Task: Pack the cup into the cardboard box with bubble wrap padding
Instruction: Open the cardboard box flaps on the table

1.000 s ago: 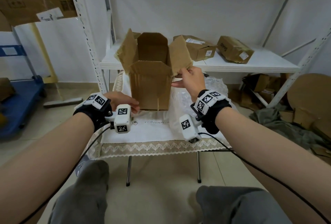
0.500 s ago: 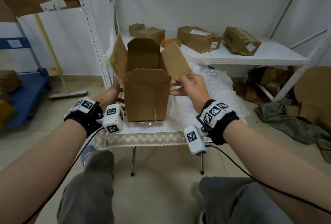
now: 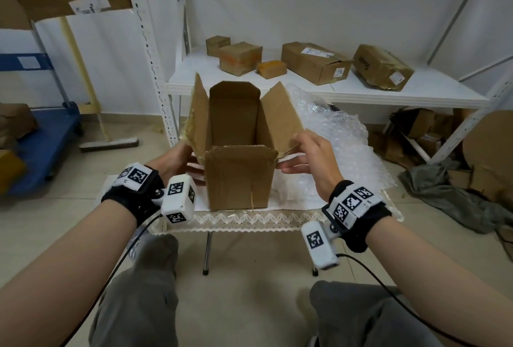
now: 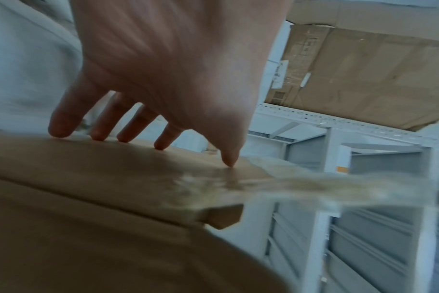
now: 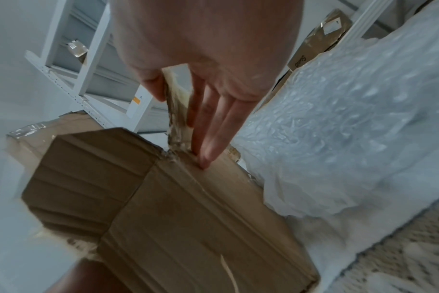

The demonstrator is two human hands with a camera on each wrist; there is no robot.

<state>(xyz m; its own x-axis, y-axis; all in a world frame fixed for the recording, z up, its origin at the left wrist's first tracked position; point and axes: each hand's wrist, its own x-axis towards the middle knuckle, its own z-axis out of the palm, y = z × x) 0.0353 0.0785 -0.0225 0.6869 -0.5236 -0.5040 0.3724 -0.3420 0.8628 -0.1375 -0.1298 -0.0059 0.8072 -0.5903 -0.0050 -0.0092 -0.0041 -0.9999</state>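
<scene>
The open cardboard box (image 3: 238, 177) stands upright on the small lace-covered table (image 3: 244, 221), its four flaps up and its inside showing only bare cardboard. My left hand (image 3: 184, 159) rests against the box's left side below the left flap; in the left wrist view its straight fingers (image 4: 63, 128) and thumb tip touch the cardboard (image 4: 113, 178). My right hand (image 3: 294, 152) pinches the taped edge of the right flap (image 5: 176, 103) between thumb and fingers. Crumpled bubble wrap (image 3: 344, 149) lies right of the box. No cup is visible.
Behind the table a white shelf (image 3: 277, 85) carries several small cardboard boxes. A blue cart (image 3: 41, 146) stands on the floor at the left. Grey cloth (image 3: 449, 196) and cardboard scraps lie at the right. My knees are below the table's front edge.
My left hand has risen from the box's lower left corner to just under the left flap. The right hand has kept its hold on the right flap. The view now looks down into the box.
</scene>
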